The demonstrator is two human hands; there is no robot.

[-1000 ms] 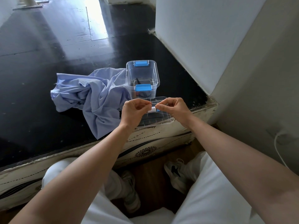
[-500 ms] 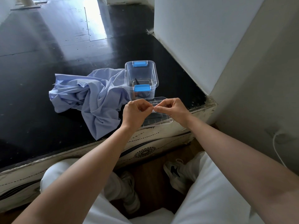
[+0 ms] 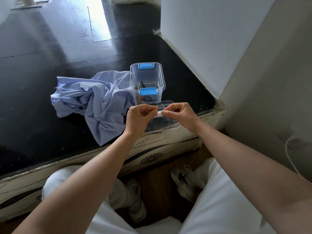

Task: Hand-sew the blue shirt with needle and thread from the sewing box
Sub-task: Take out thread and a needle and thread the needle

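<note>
1. The right hand [image 3: 181, 114] was closed in a pinch, thumb and forefinger gripping the right end of a small white spool [image 3: 158, 114]; the other fingers were curled in towards the palm.
2. The left hand [image 3: 139, 118] was closed too, fingers curled, thumb and forefinger tips pressed together just at the spool's left end.
3. A fine strand of thread [image 3: 156, 107] rose from the left hand's pinch, beside the spool; it was too thin to follow along its whole length.
4. Whether a needle was in either hand could not be told.
5. Both hands were raised over the clear lid [image 3: 166, 124], which lay flat at the near edge of the black table [image 3: 33, 102].
6. The sewing box [image 3: 147, 76], clear with blue latches, stood uncovered just behind the lid, with dark items at its bottom.
7. The blue shirt [image 3: 94, 100] lay crumpled on the table, left of the box and touching its side, one corner reaching towards the table's near edge.
8. Neither hand touched the shirt or the box.
9. Below the table edge were the person's white trousers [image 3: 224, 205] and pale shoes [image 3: 184, 181] on a wooden floor.
</note>
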